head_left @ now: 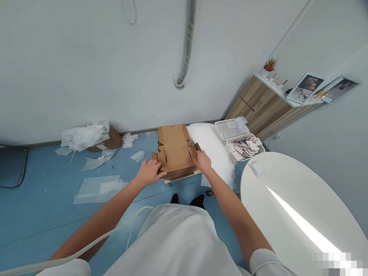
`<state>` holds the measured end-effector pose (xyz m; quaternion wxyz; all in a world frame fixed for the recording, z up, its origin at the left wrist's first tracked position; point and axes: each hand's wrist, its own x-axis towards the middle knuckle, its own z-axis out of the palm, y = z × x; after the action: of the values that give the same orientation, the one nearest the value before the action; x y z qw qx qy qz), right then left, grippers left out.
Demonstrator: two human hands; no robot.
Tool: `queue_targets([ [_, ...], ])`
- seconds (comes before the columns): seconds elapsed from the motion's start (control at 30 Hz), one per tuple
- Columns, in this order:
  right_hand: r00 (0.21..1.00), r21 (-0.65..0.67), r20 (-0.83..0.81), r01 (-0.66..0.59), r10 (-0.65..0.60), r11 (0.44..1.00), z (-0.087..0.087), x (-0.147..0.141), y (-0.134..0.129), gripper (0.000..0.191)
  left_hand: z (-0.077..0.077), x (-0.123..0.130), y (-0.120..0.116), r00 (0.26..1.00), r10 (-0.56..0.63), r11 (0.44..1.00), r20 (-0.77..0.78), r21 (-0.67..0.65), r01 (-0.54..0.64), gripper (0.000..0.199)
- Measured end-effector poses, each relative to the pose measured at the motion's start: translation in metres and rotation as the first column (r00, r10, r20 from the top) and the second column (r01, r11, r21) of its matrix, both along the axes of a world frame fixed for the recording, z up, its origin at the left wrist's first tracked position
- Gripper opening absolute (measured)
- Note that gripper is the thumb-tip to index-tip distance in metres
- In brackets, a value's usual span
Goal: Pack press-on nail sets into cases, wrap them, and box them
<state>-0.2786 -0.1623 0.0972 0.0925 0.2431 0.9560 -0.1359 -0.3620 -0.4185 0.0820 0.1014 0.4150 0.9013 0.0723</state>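
A stack of flat brown cardboard boxes (pixel 176 158) lies unfolded on a low support in front of me, its far panel stretching toward the wall. My left hand (pixel 149 172) rests at the stack's near left corner, thumb and fingers apart, touching the left flaps. At the right side, my right hand (pixel 202 161) has its fingers wrapped round a raised side flap of the top cardboard. Just right of the stack sits a pile of white foam sheets (pixel 211 147).
White baskets (pixel 230 130) of clear packs and printed cards stand right of the foam, beside a wooden cabinet (pixel 258 103). A round white table (pixel 299 207) is at the right. Left are a waste-filled carton (pixel 112 141), floor scraps and a dark chair (pixel 13 166).
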Motion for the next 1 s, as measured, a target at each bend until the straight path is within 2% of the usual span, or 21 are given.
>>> queue_targets([
  [0.13, 0.996, 0.019, 0.062, 0.069, -0.070, 0.997, 0.000, -0.013, 0.004, 0.032, -0.005, -0.002, -0.005, 0.999, 0.026, 0.999, 0.047, 0.032, -0.028, 0.056],
  [0.23, 0.989, 0.037, 0.130, 0.072, -0.076, 0.997, 0.000, -0.022, 0.006, 0.020, -0.001, -0.001, -0.001, 0.994, 0.088, 0.991, 0.057, 0.093, -0.093, 0.061],
  [0.3, 0.991, 0.018, 0.095, 0.091, -0.092, 0.996, 0.002, -0.025, 0.008, 0.016, 0.005, 0.003, 0.008, 0.994, 0.105, 0.980, 0.028, 0.168, -0.108, 0.063],
  [0.4, 0.976, -0.203, -0.085, 0.178, -0.199, 0.963, 0.003, -0.026, 0.015, 0.015, 0.010, 0.010, 0.027, 0.999, 0.031, 0.959, -0.032, 0.281, -0.021, 0.057],
  [0.5, 0.935, -0.405, -0.188, 0.207, -0.302, 0.891, 0.003, -0.024, 0.024, 0.014, 0.007, 0.014, 0.047, 0.999, -0.036, 0.961, -0.005, 0.276, 0.036, 0.042],
  [0.63, 0.902, -0.507, -0.220, 0.220, -0.372, 0.834, -0.001, -0.016, 0.029, 0.017, 0.001, 0.010, 0.058, 0.990, -0.106, 0.976, 0.088, 0.199, 0.087, 0.034],
  [0.77, 0.872, -0.642, -0.236, 0.191, -0.428, 0.742, -0.002, -0.007, 0.030, 0.019, 0.000, -0.002, 0.056, 0.970, -0.172, 0.963, 0.174, 0.238, 0.128, 0.038],
  [0.83, 0.876, -0.671, -0.235, 0.167, -0.422, 0.722, 0.000, -0.003, 0.030, 0.018, 0.001, -0.007, 0.056, 0.955, -0.207, 0.958, 0.213, 0.242, 0.154, 0.036],
  [0.87, 0.888, -0.652, -0.234, 0.160, -0.397, 0.741, 0.002, 0.000, 0.029, 0.017, 0.001, -0.009, 0.057, 0.949, -0.224, 0.957, 0.222, 0.232, 0.172, 0.034],
  [0.9, 0.904, -0.599, -0.235, 0.154, -0.356, 0.786, 0.005, 0.003, 0.027, 0.016, 0.002, -0.010, 0.059, 0.947, -0.234, 0.958, 0.218, 0.216, 0.187, 0.032],
  [1.0, 0.941, -0.270, -0.285, 0.107, -0.185, 0.957, 0.015, 0.015, 0.012, 0.012, 0.002, -0.009, 0.064, 0.964, -0.214, 0.970, 0.156, 0.151, 0.191, 0.031],
])
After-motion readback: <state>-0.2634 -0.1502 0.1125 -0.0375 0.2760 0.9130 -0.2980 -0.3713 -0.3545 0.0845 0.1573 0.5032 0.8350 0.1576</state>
